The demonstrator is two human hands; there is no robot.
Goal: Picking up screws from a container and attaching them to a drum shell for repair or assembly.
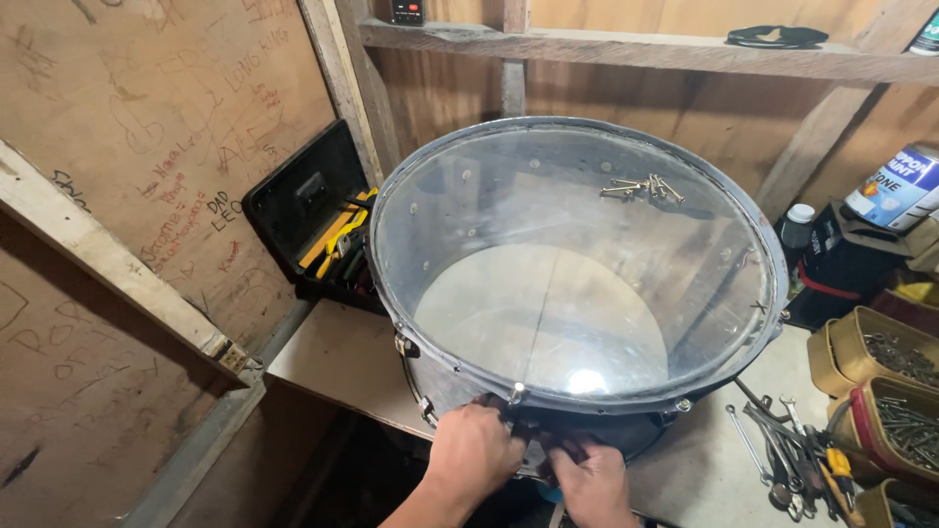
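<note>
Drum [577, 284] sits on the bench [333, 357], clear head up, near edge overhanging toward the camera. Shell is dark, hoop grey, bench surface visible through the clear skin.

Left hand [474, 452] is at the near rim, fingers curled in around a tension rod [515, 394] that sticks up at the hoop. Looks like a narrow pinch on hardware at the lug, but the fingertips are hidden behind the knuckles, so I can't tell exactly what it grips.

Right hand [590, 479] is just beside it, lower on the shell, fingers bent against the dark side of the drum. Grip closed-ish; what is under the fingers is hidden.

Loose screws [641, 187] lie in a small pile on the drum head, far side, well apart from both hands.

Around it: open black toolbox [318, 220] with yellow-handled tools leans at the wall left of the drum. Wrenches [782, 450] are scattered on the bench to the right. Trays of nails [895, 376] further right. Paint can [900, 186] is up at the right edge. Plywood walls, shelf [626, 51] above.
</note>
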